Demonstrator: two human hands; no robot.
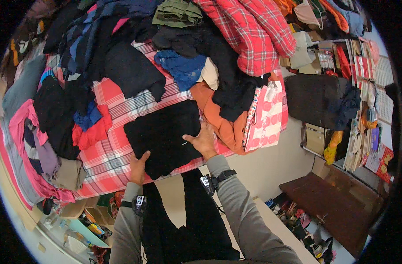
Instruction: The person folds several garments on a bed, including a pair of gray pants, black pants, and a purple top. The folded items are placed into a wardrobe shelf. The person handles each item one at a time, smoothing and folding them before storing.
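A folded black garment (164, 132) lies on the red plaid bedspread (105, 165) right in front of me. My left hand (139, 167) holds its near left edge, thumb on top and fingers hidden. At the right edge, my right hand (201, 140) grips the cloth with its thumb spread over the top. A small white mark shows near that thumb. Just beyond the right hand lies an orange garment (220, 122), partly under a black one (232, 95). Another dark folded garment (131, 71) rests farther up the bed.
Clothes heap around the bed: a red plaid cloth (254, 36), blue garment (184, 67), olive folded garment (178, 13) and pink garment (26, 122). Patterned folded fabric (265, 115) sits at the right edge. A chair back (313, 99) and a crowded shelf (356, 132) stand right.
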